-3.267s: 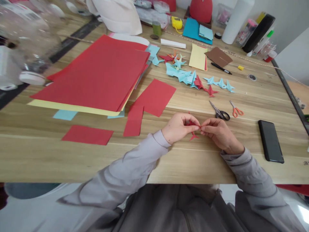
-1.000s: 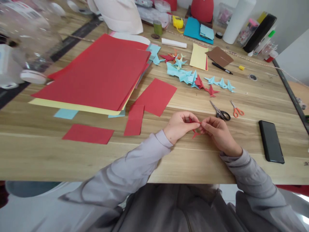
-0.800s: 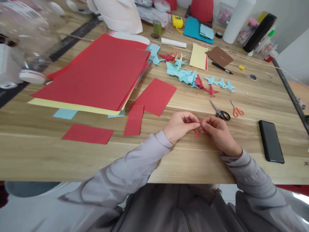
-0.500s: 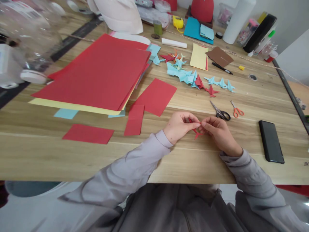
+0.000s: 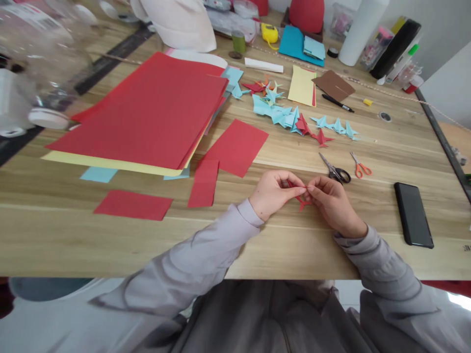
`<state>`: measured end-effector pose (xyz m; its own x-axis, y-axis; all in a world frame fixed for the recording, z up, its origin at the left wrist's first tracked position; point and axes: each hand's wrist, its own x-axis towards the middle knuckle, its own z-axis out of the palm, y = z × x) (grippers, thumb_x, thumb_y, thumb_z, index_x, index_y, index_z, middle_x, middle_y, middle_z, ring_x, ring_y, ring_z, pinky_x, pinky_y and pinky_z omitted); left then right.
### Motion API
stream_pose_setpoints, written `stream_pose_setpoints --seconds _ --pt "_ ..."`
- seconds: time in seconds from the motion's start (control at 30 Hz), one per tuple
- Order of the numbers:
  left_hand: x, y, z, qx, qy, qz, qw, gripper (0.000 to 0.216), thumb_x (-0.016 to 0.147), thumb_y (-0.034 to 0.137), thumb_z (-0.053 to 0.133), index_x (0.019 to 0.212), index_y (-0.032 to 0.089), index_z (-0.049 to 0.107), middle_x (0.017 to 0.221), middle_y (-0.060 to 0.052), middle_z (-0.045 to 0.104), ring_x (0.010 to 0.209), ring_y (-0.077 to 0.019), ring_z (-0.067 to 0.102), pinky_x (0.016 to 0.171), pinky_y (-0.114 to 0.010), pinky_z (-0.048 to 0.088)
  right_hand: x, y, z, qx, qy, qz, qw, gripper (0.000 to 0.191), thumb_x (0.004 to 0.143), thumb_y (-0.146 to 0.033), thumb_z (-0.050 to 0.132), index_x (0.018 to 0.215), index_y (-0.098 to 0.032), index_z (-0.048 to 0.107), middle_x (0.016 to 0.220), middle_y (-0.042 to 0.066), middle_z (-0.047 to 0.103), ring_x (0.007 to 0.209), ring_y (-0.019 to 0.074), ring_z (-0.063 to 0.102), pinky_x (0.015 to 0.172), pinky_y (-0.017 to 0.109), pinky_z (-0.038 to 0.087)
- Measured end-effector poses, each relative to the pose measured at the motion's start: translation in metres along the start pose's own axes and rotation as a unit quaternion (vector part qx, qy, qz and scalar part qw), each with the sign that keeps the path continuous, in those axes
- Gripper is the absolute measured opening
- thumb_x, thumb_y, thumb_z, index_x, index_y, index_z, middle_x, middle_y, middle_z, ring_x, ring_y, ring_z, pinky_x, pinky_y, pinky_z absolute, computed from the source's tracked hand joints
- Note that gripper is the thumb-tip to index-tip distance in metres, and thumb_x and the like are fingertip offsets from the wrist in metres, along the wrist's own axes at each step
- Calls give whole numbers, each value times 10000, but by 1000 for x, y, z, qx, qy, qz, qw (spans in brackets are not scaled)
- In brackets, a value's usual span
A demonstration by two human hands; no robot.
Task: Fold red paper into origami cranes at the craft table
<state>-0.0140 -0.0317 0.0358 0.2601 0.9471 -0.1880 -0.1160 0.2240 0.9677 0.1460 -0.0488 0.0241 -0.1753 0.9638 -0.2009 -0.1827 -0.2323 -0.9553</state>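
Between my two hands is a small folded red paper piece [image 5: 302, 203], mostly covered by fingers; narrow points stick out below them. My left hand [image 5: 275, 193] pinches it from the left with thumb and forefinger. From the right, my right hand [image 5: 333, 203] pinches the same paper, its fingertips touching those of the left. Just beyond the right hand lie black-handled scissors [image 5: 335, 171] and small orange-handled scissors [image 5: 359, 166]. Folded paper cranes, light blue ones [image 5: 290, 117] and red ones [image 5: 322, 138], lie in rows farther back.
A stack of large red sheets [image 5: 147, 113] covers the left of the table, with cut red rectangles [image 5: 133, 205] before it. A black phone [image 5: 414, 215] lies at right. Yellow paper strips [image 5: 301, 86], a pen [image 5: 337, 103] and a tape measure [image 5: 270, 33] are at the back.
Both hands stay in nearly the same place, still pinching the red paper. The paper's lower points have shifted slightly to the right. The whole view has moved a little.
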Motion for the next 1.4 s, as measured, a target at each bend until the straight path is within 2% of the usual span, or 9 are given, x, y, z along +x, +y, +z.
stream_pose_setpoints --seconds 0.2,0.37,0.6,0.83,0.97,1.13,1.2,1.3,1.4 --pt "2 -4 0 -6 15 5 1000 87 632 163 763 650 134 683 539 14 627 493 -73 516 517 -215 433 1 0 1 2 9 -3 1000 296 674 -405 819 704 -171 640 622 -21 626 598 96 554 592 234 458" --pt "4 -9 -2 -33 37 7 999 115 606 168 777 658 128 683 568 6 628 516 -75 512 522 -214 406 0 -6 0 -20 19 16 999 265 731 -414 763 737 -165 673 684 10 677 643 115 604 638 255 489" --pt "5 -11 -2 -39 30 0 999 123 609 180 774 669 128 680 563 3 626 508 -76 508 514 -213 389 0 -8 -1 -111 31 -34 993 264 741 -420 747 762 -165 683 686 19 692 639 127 621 632 269 510" --pt "3 -7 -2 16 26 14 999 73 640 157 757 659 132 691 509 23 589 453 -57 440 471 -203 355 -1 -7 0 -176 36 -60 982 240 763 -409 702 740 -181 633 636 7 664 594 139 620 601 287 528" --pt "2 -5 -1 35 28 2 999 48 654 144 746 676 124 708 511 14 604 431 -57 448 434 -198 356 -3 -5 1 -298 75 -139 941 146 813 -309 617 752 -178 637 667 26 674 606 142 614 586 280 504" --pt "1 -6 1 31 27 9 999 59 664 146 735 715 118 737 643 -40 700 476 -83 531 449 -215 443 -6 -3 2 -457 113 -287 834 108 810 -187 572 721 -189 632 654 20 671 593 136 594 591 267 483" --pt "1 -7 1 29 29 18 999 60 665 153 736 715 122 744 705 -61 728 524 -100 568 471 -222 473 -6 -2 2 -483 116 -326 804 120 821 -181 561 725 -200 630 653 20 665 600 144 594 599 275 483" --pt "-1 -8 1 34 35 28 998 72 675 173 741 728 127 755 724 -73 737 554 -113 587 479 -224 485 -7 0 2 -493 113 -336 795 129 845 -194 554 755 -221 644 678 33 672 629 163 604 621 295 487" --pt "-1 -8 1 39 42 29 998 80 682 184 749 741 131 763 693 -68 729 533 -110 576 465 -224 473 -10 -1 4 -479 109 -316 812 124 851 -205 564 780 -234 662 698 42 688 648 178 609 640 320 492"
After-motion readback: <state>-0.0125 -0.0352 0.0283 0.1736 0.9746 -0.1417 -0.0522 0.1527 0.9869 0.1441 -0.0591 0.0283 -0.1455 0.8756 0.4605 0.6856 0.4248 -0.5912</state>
